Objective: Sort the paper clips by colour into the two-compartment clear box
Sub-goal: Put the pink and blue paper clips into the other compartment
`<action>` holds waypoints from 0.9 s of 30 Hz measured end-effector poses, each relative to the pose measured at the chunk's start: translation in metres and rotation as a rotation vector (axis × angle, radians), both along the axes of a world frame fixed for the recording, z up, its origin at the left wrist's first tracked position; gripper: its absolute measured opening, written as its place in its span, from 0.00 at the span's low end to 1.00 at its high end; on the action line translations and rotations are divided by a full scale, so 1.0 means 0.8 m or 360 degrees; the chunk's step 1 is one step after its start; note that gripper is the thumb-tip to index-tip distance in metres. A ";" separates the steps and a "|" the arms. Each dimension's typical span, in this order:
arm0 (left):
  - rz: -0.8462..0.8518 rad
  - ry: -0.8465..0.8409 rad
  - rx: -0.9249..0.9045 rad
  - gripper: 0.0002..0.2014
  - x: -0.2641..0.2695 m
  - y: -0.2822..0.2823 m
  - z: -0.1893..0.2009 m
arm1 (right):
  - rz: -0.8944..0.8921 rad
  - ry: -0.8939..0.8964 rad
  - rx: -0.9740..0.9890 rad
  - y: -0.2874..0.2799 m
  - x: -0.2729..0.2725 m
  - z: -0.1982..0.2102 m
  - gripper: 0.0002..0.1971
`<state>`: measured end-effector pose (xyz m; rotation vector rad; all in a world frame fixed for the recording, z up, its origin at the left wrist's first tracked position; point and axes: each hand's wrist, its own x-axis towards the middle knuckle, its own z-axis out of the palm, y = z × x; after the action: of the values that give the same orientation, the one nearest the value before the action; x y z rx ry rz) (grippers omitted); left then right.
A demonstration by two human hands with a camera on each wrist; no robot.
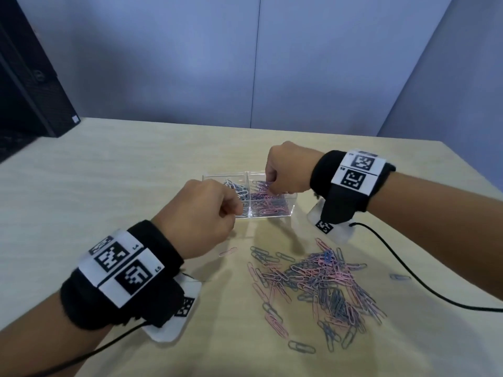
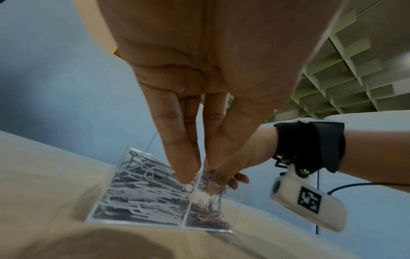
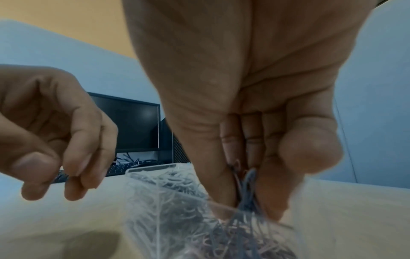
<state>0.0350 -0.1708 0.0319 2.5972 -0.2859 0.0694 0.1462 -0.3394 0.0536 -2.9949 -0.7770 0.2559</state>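
The clear box (image 1: 262, 216) stands mid-table. Its left compartment holds grey and white paper clips (image 1: 236, 186); the right one holds pink and purple clips (image 1: 268, 206). My right hand (image 1: 269, 186) hovers over the right compartment and pinches a small bunch of clips (image 3: 246, 198) between thumb and fingers. My left hand (image 1: 237, 213) is curled over the left compartment's near edge, thumb pressed to forefinger (image 3: 64, 173). A dark clip loop (image 2: 188, 188) shows just under its fingertips. The loose pile of pink, blue and grey clips (image 1: 321, 281) lies nearer me, on the right.
Stray clips lie around the pile: a pink one (image 1: 227, 252), a grey one (image 1: 301, 346) and a blue one (image 1: 399, 276). A black cable (image 1: 408, 276) crosses the table at right. A black computer case (image 1: 27, 99) stands at the far left corner.
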 end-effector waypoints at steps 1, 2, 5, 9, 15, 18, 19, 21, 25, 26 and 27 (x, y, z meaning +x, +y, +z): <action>-0.0015 0.0021 0.0014 0.10 -0.001 -0.001 -0.001 | 0.0006 -0.0005 -0.0076 0.005 -0.001 -0.002 0.05; -0.0034 0.0044 0.0030 0.10 -0.002 -0.004 -0.003 | 0.0009 -0.0008 -0.0136 0.008 -0.002 -0.004 0.06; -0.0091 0.0138 0.0099 0.08 -0.004 -0.012 -0.010 | 0.0019 -0.0020 -0.0182 0.011 -0.006 -0.003 0.10; -0.0165 0.0267 0.0279 0.10 -0.011 -0.021 -0.018 | -0.0002 -0.0075 0.0101 -0.014 -0.013 0.007 0.15; -0.0285 0.0372 0.0529 0.21 -0.020 -0.034 -0.032 | -0.0111 0.0017 0.0082 -0.104 -0.063 0.004 0.14; -0.0402 0.0380 0.0644 0.28 -0.022 -0.051 -0.034 | -0.0070 0.0293 -0.0170 -0.141 -0.093 -0.016 0.26; -0.0443 0.0376 0.0690 0.29 -0.023 -0.058 -0.034 | -0.0055 0.0343 -0.0223 -0.149 -0.102 -0.020 0.27; -0.0517 0.0350 0.0769 0.30 -0.023 -0.072 -0.034 | -0.0029 0.0389 -0.0269 -0.156 -0.116 -0.026 0.25; -0.0590 0.0284 0.0825 0.31 -0.021 -0.097 -0.036 | 0.0019 0.0461 -0.0189 -0.151 -0.127 -0.036 0.25; -0.0601 0.0267 0.0843 0.32 -0.019 -0.103 -0.037 | 0.0041 0.0473 -0.0159 -0.148 -0.127 -0.039 0.27; -0.0611 0.0254 0.0857 0.33 -0.018 -0.108 -0.038 | 0.0067 0.0473 -0.0125 -0.145 -0.127 -0.043 0.28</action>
<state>0.0206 -0.2571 0.0014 2.9903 -0.8342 -0.4001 0.0448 -0.4551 0.0193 -2.9120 -0.8136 0.7287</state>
